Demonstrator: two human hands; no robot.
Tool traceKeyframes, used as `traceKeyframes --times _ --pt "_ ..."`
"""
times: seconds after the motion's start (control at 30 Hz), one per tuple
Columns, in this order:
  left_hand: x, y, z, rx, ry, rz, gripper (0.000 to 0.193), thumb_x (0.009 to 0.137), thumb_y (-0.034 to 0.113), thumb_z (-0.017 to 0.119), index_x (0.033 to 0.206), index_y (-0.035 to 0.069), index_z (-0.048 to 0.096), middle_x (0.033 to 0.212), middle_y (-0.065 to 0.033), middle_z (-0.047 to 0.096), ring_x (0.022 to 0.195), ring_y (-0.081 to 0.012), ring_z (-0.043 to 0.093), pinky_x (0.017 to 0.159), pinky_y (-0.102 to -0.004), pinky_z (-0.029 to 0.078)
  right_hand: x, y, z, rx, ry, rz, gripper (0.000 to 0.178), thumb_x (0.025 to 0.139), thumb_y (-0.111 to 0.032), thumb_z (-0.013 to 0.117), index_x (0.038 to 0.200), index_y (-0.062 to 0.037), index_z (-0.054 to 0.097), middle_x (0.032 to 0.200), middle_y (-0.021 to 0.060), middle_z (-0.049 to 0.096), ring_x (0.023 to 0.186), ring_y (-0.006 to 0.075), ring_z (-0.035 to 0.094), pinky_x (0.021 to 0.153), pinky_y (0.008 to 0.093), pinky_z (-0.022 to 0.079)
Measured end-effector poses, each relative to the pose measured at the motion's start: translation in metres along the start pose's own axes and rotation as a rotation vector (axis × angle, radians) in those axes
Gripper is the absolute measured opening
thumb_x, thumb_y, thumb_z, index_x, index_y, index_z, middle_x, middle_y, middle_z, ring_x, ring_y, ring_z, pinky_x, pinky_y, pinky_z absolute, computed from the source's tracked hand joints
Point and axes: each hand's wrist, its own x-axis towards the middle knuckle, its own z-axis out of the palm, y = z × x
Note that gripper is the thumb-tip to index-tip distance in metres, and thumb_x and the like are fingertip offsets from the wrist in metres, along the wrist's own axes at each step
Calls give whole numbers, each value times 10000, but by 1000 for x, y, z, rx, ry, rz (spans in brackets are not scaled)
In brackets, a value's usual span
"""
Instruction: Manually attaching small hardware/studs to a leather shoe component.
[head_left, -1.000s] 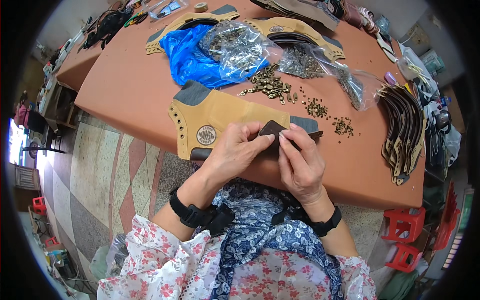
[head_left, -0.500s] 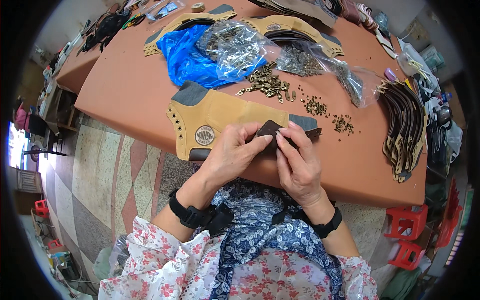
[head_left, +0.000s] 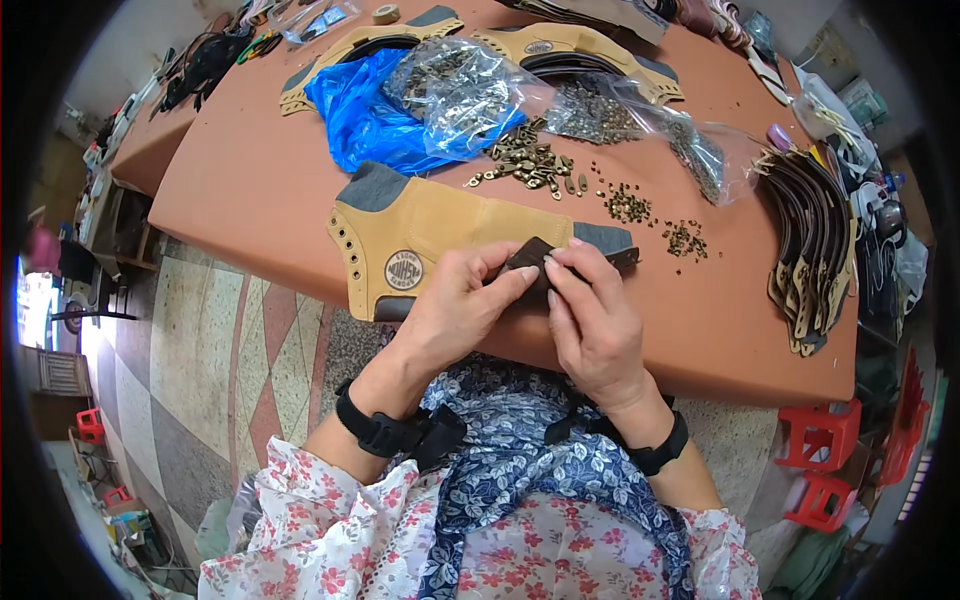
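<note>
Strip (head_left: 528, 253): dark, being held between both hands at the near side of the desk (head_left: 710, 335) in the head view, one end poking out to the right.
Left hand (head_left: 450, 300): grasping the strip, thumb pressing on its upper face.
Right hand (head_left: 598, 325): pinching at the strip close to the left thumb; I cannot tell whether its fingers are also holding something small.
Panel (head_left: 470, 220): tan with grey ends, lying on the desk behind the hands, a row of eyelets and a round mark showing at its left end.
Tabs (head_left: 530, 160): brassy, lying in a heap beyond the panel.
Rivets (head_left: 630, 206): sitting in two small piles right of the tabs.
Blue bag (head_left: 350, 115): lying beyond the panel, a clear bag (head_left: 470, 100) partly covering it.
Stack (head_left: 815, 240): dark curved pieces, fanning out near the desk's right edge.
</note>
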Motion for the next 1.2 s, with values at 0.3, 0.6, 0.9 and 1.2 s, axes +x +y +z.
traceKeyframes --times 0.3,0.6,0.9,1.2 --pt "0 7 -1 -17 -25 -62 234 1010 115 597 1163 -36 688 1008 12 684 891 -26 573 757 -205 489 8 -2 4 144 142 163 163 818 50 730 970 7 691 1027 120 679 927 287 679 804 378 563" --pt "1 11 1 -25 3 -99 235 997 116 605 1144 -45 695 988 10 688 872 -25 576 738 -203 492 7 6 7 -13 145 -28 207 779 60 743 972 4 698 1035 123 681 910 287 692 777 371 576" --pt "0 8 1 -15 10 -68 240 994 120 610 1147 -42 699 984 8 689 856 -22 572 724 -199 485 10 4 4 138 104 117 173 794 59 733 950 -1 693 1017 123 691 900 285 694 773 368 574" --pt "1 10 2 -9 23 -110 232 981 131 614 1123 -24 710 931 30 675 814 -12 548 683 -191 461 10 4 5 139 155 94 150 812 57 730 941 -1 679 1016 122 695 884 280 698 767 356 572"
